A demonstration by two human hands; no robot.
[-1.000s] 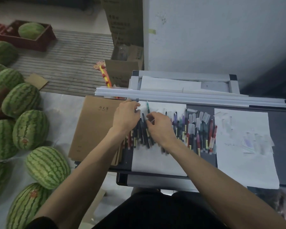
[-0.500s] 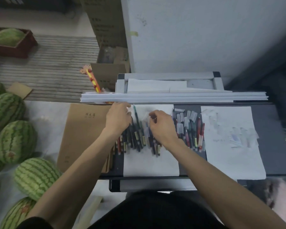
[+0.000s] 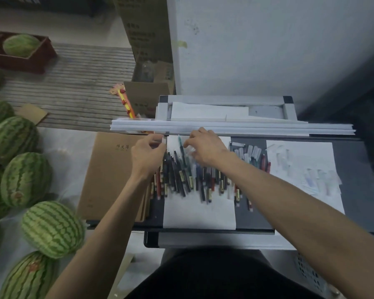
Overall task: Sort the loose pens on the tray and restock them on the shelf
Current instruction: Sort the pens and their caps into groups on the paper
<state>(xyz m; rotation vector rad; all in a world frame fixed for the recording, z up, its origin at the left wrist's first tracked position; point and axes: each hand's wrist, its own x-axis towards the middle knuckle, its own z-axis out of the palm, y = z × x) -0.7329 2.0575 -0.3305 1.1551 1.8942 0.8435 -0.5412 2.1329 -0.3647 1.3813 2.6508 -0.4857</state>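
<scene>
Right hand (image 3: 207, 149) has moved beside green pen (image 3: 180, 141).

Pens (image 3: 192, 180) crowd the worktop (image 3: 358, 180) middle; a long white bundle (image 3: 257, 128) bars the far edge; near paper (image 3: 199, 215) lies bare.

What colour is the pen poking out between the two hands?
The pen is dark green; the head view, the only view, shows it.

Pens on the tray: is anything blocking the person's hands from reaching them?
Nothing visible. The left hand and right hand sit directly over the pens at their far ends, with no object between.
</scene>
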